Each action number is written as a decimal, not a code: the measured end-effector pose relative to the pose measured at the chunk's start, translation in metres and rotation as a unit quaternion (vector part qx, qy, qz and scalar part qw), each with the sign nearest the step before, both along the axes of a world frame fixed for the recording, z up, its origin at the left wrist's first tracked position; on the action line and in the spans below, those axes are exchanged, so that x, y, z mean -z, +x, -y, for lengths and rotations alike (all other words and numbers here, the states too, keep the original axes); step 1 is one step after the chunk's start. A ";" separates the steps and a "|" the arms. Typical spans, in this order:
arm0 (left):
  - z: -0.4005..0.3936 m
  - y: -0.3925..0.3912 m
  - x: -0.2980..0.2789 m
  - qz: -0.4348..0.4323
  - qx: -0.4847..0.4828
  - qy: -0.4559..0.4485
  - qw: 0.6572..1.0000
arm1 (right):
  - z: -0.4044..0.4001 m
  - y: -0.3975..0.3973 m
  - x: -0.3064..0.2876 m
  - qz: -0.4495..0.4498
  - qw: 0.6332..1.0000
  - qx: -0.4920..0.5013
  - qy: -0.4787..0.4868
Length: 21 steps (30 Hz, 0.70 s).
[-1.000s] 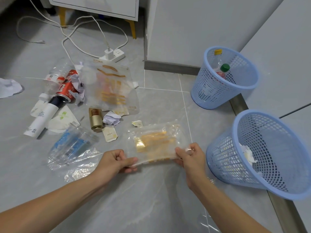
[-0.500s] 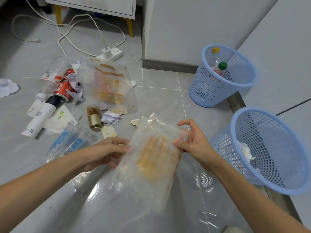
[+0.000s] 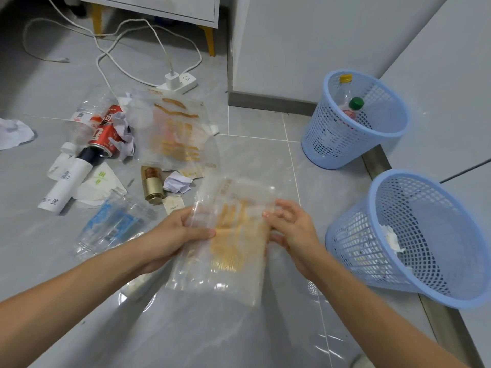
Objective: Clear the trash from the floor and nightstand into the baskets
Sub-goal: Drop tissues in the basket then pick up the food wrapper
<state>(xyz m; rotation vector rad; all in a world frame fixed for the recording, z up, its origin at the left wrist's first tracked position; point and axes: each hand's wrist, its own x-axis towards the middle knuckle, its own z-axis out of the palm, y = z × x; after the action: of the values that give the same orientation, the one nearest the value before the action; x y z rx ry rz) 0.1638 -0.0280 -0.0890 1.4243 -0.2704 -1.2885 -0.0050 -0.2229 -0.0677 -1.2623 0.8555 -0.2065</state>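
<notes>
Held bag: clear plastic, gold-orange print. Bigger bag on floor, same clear with gold-orange stripes. Baskets both pale blue mesh. Can red, white lettering. Tube white, dark cap. Little bottle gold. Bottle caps in far basket: green, yellow. Floor grey marbled tile, cables white.
</notes>
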 end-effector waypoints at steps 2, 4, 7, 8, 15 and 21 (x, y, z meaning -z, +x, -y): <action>0.003 0.004 0.000 -0.001 -0.053 -0.020 0.998 | -0.005 -0.007 -0.004 -0.019 0.990 -0.103 0.097; 0.005 0.005 -0.003 0.015 -0.067 -0.043 0.997 | -0.007 -0.012 -0.009 -0.047 0.975 -0.199 0.085; 0.005 0.006 -0.005 0.007 -0.071 -0.067 0.995 | -0.005 -0.010 -0.011 -0.034 0.979 -0.195 0.057; 0.005 0.006 -0.005 -0.007 -0.066 -0.076 0.995 | -0.005 -0.010 -0.011 -0.019 0.982 -0.178 0.061; 0.001 0.008 -0.009 -0.052 -0.052 -0.084 0.994 | 0.004 -0.002 -0.007 0.031 0.982 -0.059 0.177; -0.003 0.017 -0.038 -0.129 0.032 -0.133 0.982 | 0.016 -0.003 -0.007 0.043 0.976 -0.061 0.203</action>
<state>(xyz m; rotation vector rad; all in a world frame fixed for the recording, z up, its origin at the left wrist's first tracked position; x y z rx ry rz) 0.1805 -0.0246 -0.0514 1.0178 -0.3025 -1.4151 -0.0079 -0.2386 -0.0606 -0.9115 0.7001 0.0133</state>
